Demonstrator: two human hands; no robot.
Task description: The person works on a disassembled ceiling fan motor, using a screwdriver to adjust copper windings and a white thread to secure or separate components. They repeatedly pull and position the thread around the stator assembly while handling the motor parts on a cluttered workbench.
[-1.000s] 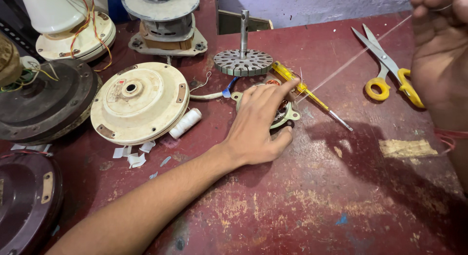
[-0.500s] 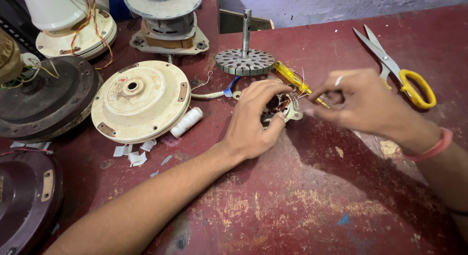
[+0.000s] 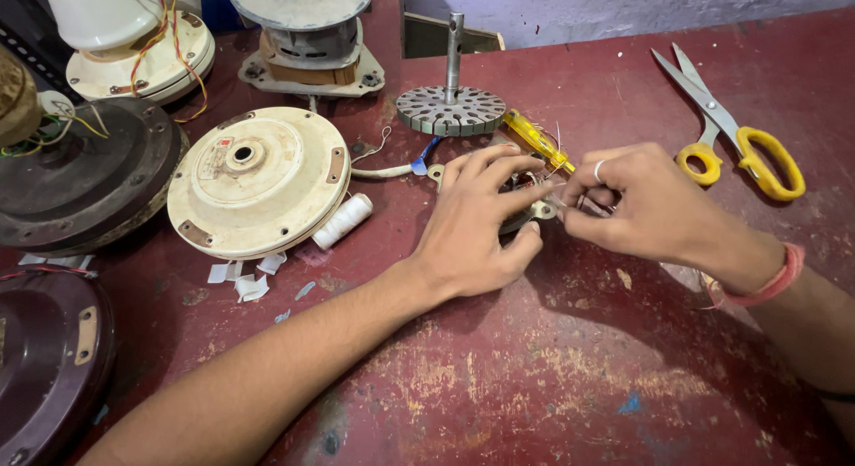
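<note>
From here I see my left hand [image 3: 476, 230] pressed down over a small wound stator [image 3: 525, 208] on the red tabletop [image 3: 552, 368], its fingers spread and curled around the part so that only a sliver of the metal frame and some coloured wire ends show. My right hand [image 3: 646, 203] is just beside it, fingers pinched narrow on a thin pale thread at the edge of the stator; a ring sits on one finger and a pink band on the wrist.

A second ago the right hand was raised high at the frame's right edge, drawing that thread taut across the tabletop, and the left hand lay alone on the part. Half a second ago the right hand had come down to the stator, and now it sits a little tighter against the left fingertips. The left hand has hardly shifted.

The yellow-handled screwdriver [image 3: 534, 138] lies just behind both hands, its tip hidden by them. The toothed rotor with its upright shaft [image 3: 451, 105] stands beyond that. The cream motor cover [image 3: 258, 181] and white thread spool [image 3: 343, 221] lie to the left, and the yellow-handled scissors [image 3: 735, 132] lie well apart to the right, all unmoved.
</note>
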